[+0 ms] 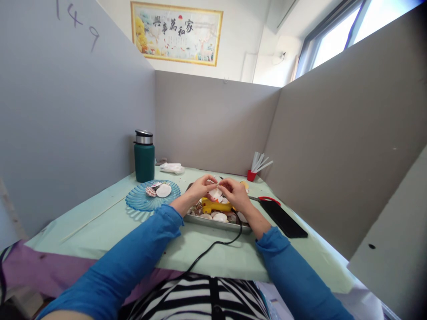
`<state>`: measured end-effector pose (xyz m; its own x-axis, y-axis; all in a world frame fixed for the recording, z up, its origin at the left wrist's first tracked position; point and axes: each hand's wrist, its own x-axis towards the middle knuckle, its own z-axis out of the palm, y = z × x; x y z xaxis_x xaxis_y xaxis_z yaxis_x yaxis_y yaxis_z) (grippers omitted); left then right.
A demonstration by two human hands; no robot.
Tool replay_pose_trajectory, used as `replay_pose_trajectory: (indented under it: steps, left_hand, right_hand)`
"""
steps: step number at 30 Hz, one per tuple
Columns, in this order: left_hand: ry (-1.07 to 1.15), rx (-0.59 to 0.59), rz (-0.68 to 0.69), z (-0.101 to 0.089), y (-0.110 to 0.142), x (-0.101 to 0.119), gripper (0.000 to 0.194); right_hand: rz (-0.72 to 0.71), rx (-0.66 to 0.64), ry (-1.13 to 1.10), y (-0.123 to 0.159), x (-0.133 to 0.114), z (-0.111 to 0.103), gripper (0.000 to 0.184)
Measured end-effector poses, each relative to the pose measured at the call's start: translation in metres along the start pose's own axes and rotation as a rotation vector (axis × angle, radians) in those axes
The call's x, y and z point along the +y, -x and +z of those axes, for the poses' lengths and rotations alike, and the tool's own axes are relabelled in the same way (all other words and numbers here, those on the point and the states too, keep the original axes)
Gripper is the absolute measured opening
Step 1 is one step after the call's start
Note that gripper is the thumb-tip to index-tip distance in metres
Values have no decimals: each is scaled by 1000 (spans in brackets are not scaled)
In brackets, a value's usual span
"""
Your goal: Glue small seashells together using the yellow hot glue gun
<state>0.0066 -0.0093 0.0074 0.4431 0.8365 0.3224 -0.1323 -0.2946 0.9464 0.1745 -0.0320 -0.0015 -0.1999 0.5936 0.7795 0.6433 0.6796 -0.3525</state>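
Pale green counter point(230, 266) underneath everything; at its middle, a metal tray point(213, 223). Clocking from that tray: at 9, a blue plate point(140, 202) with shells on it; at 3, a black slab point(283, 218); at 10, a green bottle point(144, 162). Above the tray, 2 hands: left hand point(200, 189) in from 8 o'clock, right hand point(237, 194) in from 4. In the tray, a yellow tool point(218, 206) lying crosswise, with a black cord point(216, 242) leaving toward 7. Between 1 and 2, a red cup point(251, 176) of pale strips. Near the tray's 6 o'clock rim, white shells point(220, 217).

Smallest of all, directly over the tray: a small pale piece point(217, 186), too tiny to identify, seemingly grasped in the fingertip grip of both hands. Best to pinch lightly, steady both wrists, work low over the tray to catch any drop, and avoid snagging the cord beside the right wrist.
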Motion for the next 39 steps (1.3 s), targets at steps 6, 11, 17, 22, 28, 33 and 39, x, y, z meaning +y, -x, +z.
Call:
replay_pose_trajectory:
  steps: [6, 11, 17, 22, 28, 33, 39]
  left_hand:
    - [-2, 4, 10, 0, 0, -1, 31]
    - [-6, 10, -3, 0, -1, -2, 27]
    - [-37, 20, -14, 0, 0, -1, 23]
    - [-48, 32, -36, -1, -1, -1, 24]
    - [-55, 31, -49, 0, 0, 0, 22]
    - [-41, 22, -26, 0, 1, 1, 24]
    - [-36, 76, -43, 1, 0, 1, 26]
  right_hand:
    - [11, 1, -14, 0, 2, 1, 17]
    - [17, 4, -22, 0, 1, 0, 16]
    - [11, -4, -26, 0, 0, 0, 15]
    - [10, 2, -19, 0, 0, 0, 17]
    - [7, -2, -4, 0, 0, 0, 16]
    - [9, -9, -11, 1, 1, 0, 14]
    - [15, -6, -24, 1, 1, 1, 13]
